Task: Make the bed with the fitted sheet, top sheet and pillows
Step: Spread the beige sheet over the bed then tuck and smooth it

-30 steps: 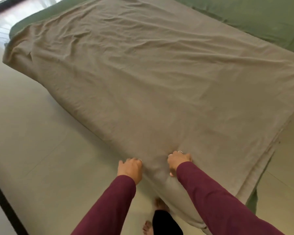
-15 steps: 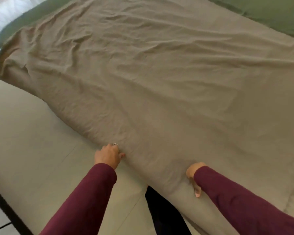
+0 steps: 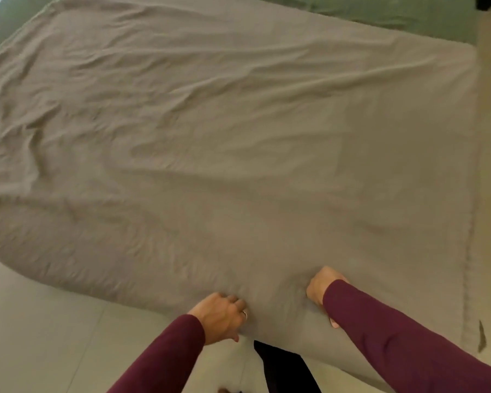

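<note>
Taupe top sheet [image 3: 238,143] spread wrinkled over the green fitted sheet [image 3: 394,12], near edge bunched in the curled grip of left hand [image 3: 220,317] and right hand [image 3: 322,285], probably to tug creases flat toward the bedside.

Open floor [image 3: 54,321] lies left of the bed; wrinkled top sheet [image 3: 238,137] covers it.

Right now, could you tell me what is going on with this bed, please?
A person in maroon sleeves is making it. Both hands grip the near edge of a taupe top sheet, the left hand and right hand side by side. The sheet is spread over most of the bed but is wrinkled, most of all on the left. A green fitted sheet shows at the far end. No pillows are in view.
</note>
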Available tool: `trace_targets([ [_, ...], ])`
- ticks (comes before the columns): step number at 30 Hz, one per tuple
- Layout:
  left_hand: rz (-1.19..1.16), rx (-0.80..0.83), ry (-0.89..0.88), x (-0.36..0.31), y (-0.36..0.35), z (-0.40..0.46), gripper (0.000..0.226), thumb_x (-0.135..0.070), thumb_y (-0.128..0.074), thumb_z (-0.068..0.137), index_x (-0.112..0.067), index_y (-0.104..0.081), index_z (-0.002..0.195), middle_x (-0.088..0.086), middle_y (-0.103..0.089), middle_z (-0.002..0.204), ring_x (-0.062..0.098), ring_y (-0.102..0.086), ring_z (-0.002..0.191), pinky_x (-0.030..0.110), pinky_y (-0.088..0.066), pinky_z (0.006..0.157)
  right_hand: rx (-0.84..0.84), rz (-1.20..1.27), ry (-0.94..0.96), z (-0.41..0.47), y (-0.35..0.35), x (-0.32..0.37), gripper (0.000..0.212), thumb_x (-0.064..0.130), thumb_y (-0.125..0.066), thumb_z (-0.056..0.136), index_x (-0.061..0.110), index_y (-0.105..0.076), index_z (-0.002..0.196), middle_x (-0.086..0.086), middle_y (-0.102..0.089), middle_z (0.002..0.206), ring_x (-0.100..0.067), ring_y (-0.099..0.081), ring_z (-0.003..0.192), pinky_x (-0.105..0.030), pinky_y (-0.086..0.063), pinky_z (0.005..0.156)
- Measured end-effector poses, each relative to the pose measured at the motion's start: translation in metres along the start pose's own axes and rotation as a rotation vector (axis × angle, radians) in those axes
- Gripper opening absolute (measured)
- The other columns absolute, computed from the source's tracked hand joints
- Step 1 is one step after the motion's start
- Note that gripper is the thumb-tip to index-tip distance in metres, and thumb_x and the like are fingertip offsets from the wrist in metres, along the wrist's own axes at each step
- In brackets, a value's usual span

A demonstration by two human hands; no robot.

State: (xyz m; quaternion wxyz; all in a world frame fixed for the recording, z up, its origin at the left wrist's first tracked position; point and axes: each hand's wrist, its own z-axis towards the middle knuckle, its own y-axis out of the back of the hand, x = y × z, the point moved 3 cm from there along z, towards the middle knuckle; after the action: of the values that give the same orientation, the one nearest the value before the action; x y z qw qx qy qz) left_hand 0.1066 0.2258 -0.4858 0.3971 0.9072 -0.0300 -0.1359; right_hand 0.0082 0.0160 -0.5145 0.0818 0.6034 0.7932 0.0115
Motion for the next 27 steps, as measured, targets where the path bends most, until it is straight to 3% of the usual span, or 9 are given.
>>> trace_targets([
  [2,0.063,-0.087,0.014,-0.008,-0.006,0.007,0.049,-0.060,-0.079,0.058,-0.022,-0.072,0.086,-0.004,-0.064,0.079,0.013,-0.063,0.066,0.022,-0.050,0.051,0.006,0.029,-0.043,-0.002,-0.002,0.000,0.028,0.004,-0.051,0.094,0.007,-0.064,0.118,-0.009,-0.066,0.120,-0.029,-0.065,0.106,-0.041,-0.054,0.082],
  [5,0.116,-0.188,0.063,-0.018,-0.003,0.006,0.037,-0.049,-0.085,0.056,-0.023,-0.072,0.079,-0.004,-0.062,0.072,0.014,-0.059,0.057,0.022,-0.044,0.045,-0.125,0.118,-0.179,-0.015,-0.009,0.005,0.029,0.006,-0.053,0.092,0.012,-0.066,0.117,-0.003,-0.067,0.116,-0.025,-0.065,0.105,-0.038,-0.052,0.086],
  [7,0.174,-0.154,0.095,-0.025,0.010,-0.003,0.020,-0.026,-0.072,0.078,-0.017,-0.069,0.095,0.002,-0.062,0.085,0.019,-0.060,0.070,0.027,-0.045,0.055,-0.247,0.199,-0.277,-0.030,-0.011,0.018,0.028,0.007,-0.053,0.091,0.014,-0.065,0.115,-0.001,-0.067,0.113,-0.024,-0.065,0.104,-0.034,-0.048,0.086],
  [10,0.280,-0.127,0.105,-0.040,0.018,-0.008,0.026,0.000,-0.045,0.091,-0.005,-0.055,0.114,0.013,-0.055,0.106,0.029,-0.055,0.093,0.036,-0.038,0.067,-0.404,0.318,-0.322,-0.064,-0.017,0.062,0.025,0.012,-0.054,0.091,0.014,-0.060,0.116,-0.001,-0.062,0.115,-0.023,-0.057,0.109,-0.034,-0.042,0.084],
  [14,0.311,-0.092,0.203,-0.050,0.027,-0.011,0.023,0.000,-0.048,0.092,-0.007,-0.057,0.112,0.011,-0.056,0.106,0.027,-0.056,0.094,0.034,-0.034,0.066,-0.557,0.592,-0.424,-0.083,-0.037,0.120,0.045,0.022,-0.053,0.090,0.008,-0.041,0.130,-0.010,-0.051,0.124,-0.027,-0.052,0.112,-0.039,-0.040,0.089],
  [17,0.350,-0.081,0.231,-0.056,0.027,-0.008,0.024,0.002,-0.049,0.090,-0.006,-0.059,0.110,0.010,-0.056,0.104,0.025,-0.055,0.093,0.033,-0.034,0.066,-0.621,0.618,-0.483,-0.086,-0.044,0.134,0.052,0.034,-0.051,0.095,0.006,-0.034,0.135,-0.013,-0.047,0.123,-0.030,-0.053,0.108,-0.043,-0.039,0.089],
  [22,0.398,-0.091,0.225,-0.061,0.022,0.002,0.025,0.004,-0.043,0.092,-0.004,-0.059,0.111,0.012,-0.057,0.107,0.026,-0.055,0.096,0.032,-0.034,0.065,-0.697,0.548,-0.463,-0.081,-0.044,0.129,0.039,-0.001,-0.051,0.088,0.003,-0.041,0.126,-0.015,-0.052,0.117,-0.031,-0.055,0.104,-0.039,-0.040,0.081],
  [27,0.380,-0.106,0.138,-0.063,0.028,0.006,0.029,0.000,-0.036,0.098,-0.006,-0.058,0.115,0.010,-0.059,0.115,0.028,-0.055,0.107,0.034,-0.042,0.075,-0.805,0.485,-0.329,-0.077,-0.053,0.123,0.038,-0.005,-0.047,0.089,0.009,-0.050,0.124,-0.011,-0.056,0.117,-0.030,-0.055,0.107,-0.035,-0.032,0.070],
])
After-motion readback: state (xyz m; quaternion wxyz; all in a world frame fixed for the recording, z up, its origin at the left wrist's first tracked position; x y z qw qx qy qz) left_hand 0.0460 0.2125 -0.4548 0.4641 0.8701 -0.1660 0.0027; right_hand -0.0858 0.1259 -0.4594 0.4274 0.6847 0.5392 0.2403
